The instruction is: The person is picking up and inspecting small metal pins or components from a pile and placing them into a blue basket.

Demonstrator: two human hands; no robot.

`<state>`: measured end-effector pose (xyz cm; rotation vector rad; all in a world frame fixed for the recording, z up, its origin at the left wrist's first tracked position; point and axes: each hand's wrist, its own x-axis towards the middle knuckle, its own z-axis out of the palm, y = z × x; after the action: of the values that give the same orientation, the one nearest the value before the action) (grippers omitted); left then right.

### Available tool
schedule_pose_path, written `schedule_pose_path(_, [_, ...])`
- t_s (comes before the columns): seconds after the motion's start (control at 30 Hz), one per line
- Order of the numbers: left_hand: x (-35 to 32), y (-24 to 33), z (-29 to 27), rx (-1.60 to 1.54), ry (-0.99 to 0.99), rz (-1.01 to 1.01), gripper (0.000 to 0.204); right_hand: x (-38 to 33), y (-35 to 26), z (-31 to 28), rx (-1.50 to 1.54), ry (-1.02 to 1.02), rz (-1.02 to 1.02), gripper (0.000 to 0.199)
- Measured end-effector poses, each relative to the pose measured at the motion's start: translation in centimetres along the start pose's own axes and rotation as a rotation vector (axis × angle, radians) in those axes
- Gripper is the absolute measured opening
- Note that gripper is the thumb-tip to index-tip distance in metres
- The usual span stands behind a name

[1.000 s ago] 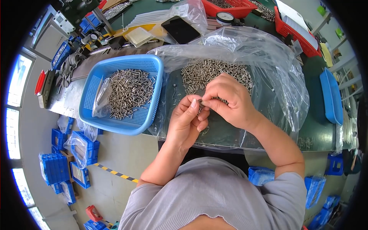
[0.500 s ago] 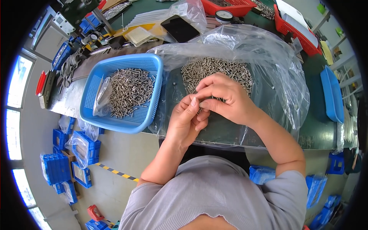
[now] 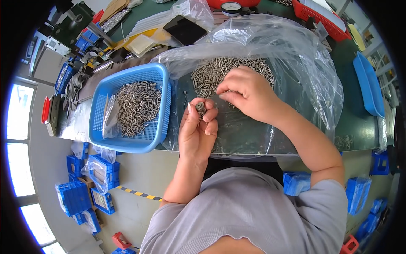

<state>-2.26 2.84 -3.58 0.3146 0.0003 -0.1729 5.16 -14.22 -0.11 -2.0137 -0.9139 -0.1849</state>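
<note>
My left hand [image 3: 197, 129] is raised above the near part of the plastic sheet, palm up. Its thumb and fingers close around a small round grey metal piece [image 3: 200, 107] that has a dark hole in its middle. Just to the right, my right hand [image 3: 245, 89] is over the near edge of a pile of small metal pins [image 3: 209, 73]. Its thumb and forefinger are pinched together; whatever is between them is too small to make out. A blue plastic basket [image 3: 98, 91] with more metal pins [image 3: 139, 106] and a clear bag stands left of my hands.
Clear plastic sheeting [image 3: 306, 84] spreads under and around the pile. Behind lie a black phone [image 3: 185, 29] and a round dial gauge [image 3: 231, 7]. A red basket [image 3: 315, 16] sits at the far right, a blue tray [image 3: 367, 84] at the right edge. Blue crates [image 3: 75, 198] stand on the floor.
My hands were together at the metal piece; now they are apart. My left hand has turned its palm up, showing the round piece, and my right hand has drawn away toward the pile.
</note>
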Motion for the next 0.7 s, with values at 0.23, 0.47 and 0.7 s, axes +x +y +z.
schedule_pose_path(0.23, [0.2,0.0,0.0,-0.05,-0.037,-0.005,0.026,-0.3,0.4,1.1,-0.258,-0.105,-0.199,0.009])
schedule_pose_path(0.47, [0.0,-0.1,0.2,0.124,0.006,0.01,0.025,0.1,0.4,1.0,-0.248,-0.074,-0.192,0.013])
schedule_pose_path(0.7, [-0.1,-0.1,0.8,0.218,0.011,-0.035,0.023,0.3,-2.0,-1.1,0.342,-0.155,0.237,0.008])
